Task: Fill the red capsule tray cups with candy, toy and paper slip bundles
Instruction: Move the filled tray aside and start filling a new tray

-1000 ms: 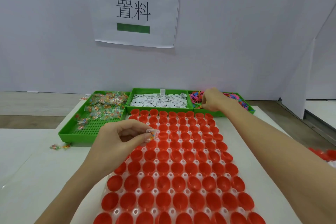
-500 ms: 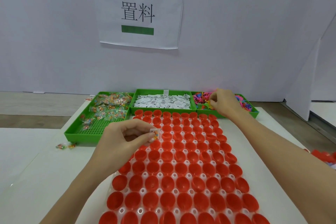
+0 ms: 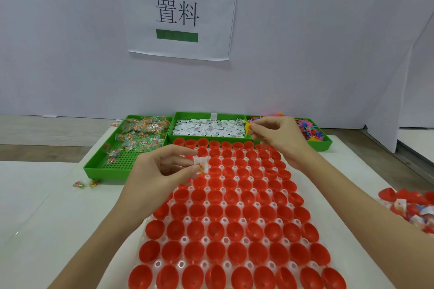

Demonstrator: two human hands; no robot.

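The left hand [image 3: 162, 171] pinches a small candy packet and paper slip [image 3: 201, 166] between thumb and fingers, above the left part of the red cup tray [image 3: 234, 213]. The right hand [image 3: 279, 138] grips a yellow toy [image 3: 248, 127] at its fingertips, over the far edge of the tray. The tray lies in the middle of the bench [image 3: 58, 218], and the cups look empty. Three green bins stand along the far edge: candy [image 3: 141, 131], slips [image 3: 209, 126] and toys [image 3: 310, 129].
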